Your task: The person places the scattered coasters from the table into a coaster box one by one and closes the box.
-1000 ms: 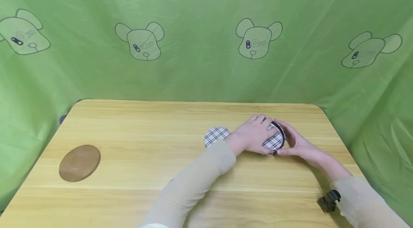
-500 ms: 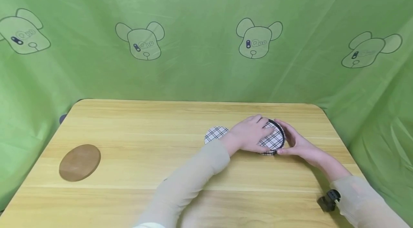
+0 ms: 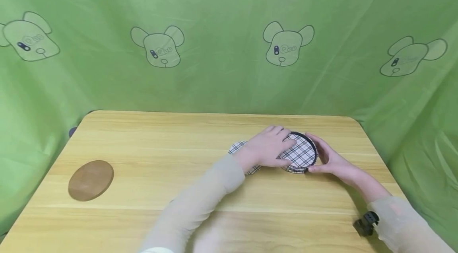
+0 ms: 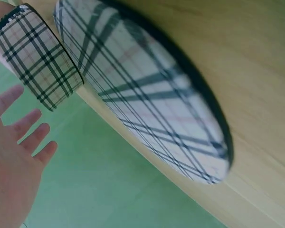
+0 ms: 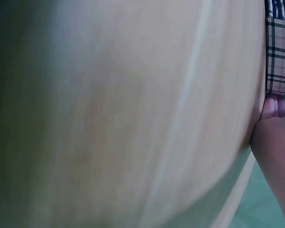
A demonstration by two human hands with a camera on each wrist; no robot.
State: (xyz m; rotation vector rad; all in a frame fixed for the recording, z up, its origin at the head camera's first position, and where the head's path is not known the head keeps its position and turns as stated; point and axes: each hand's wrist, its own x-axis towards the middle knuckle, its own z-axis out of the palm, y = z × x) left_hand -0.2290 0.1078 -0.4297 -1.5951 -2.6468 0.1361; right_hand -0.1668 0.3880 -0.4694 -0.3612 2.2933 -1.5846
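A round case (image 3: 302,153) in white and dark plaid with a black rim stands on the right half of the table. My right hand (image 3: 330,160) holds its right side, thumb at the front and fingers behind. My left hand (image 3: 268,147) is over the case's left part, fingers spread; in the left wrist view these fingers (image 4: 31,126) show apart from the plaid side wall. Beneath my left wrist lies a plaid disc (image 3: 236,147), partly hidden by the forearm. Up close, this disc (image 4: 147,95) has a dark edge. The right wrist view catches only a strip of the case (image 5: 280,57).
A brown round disc (image 3: 91,180) lies at the left of the wooden table (image 3: 161,137). Green curtain (image 3: 222,82) with printed animal heads hangs behind and at the sides. A small black device (image 3: 365,223) is at my right sleeve.
My left hand has slid left across the case, uncovering more of its plaid top. My right hand keeps its hold on the right side.
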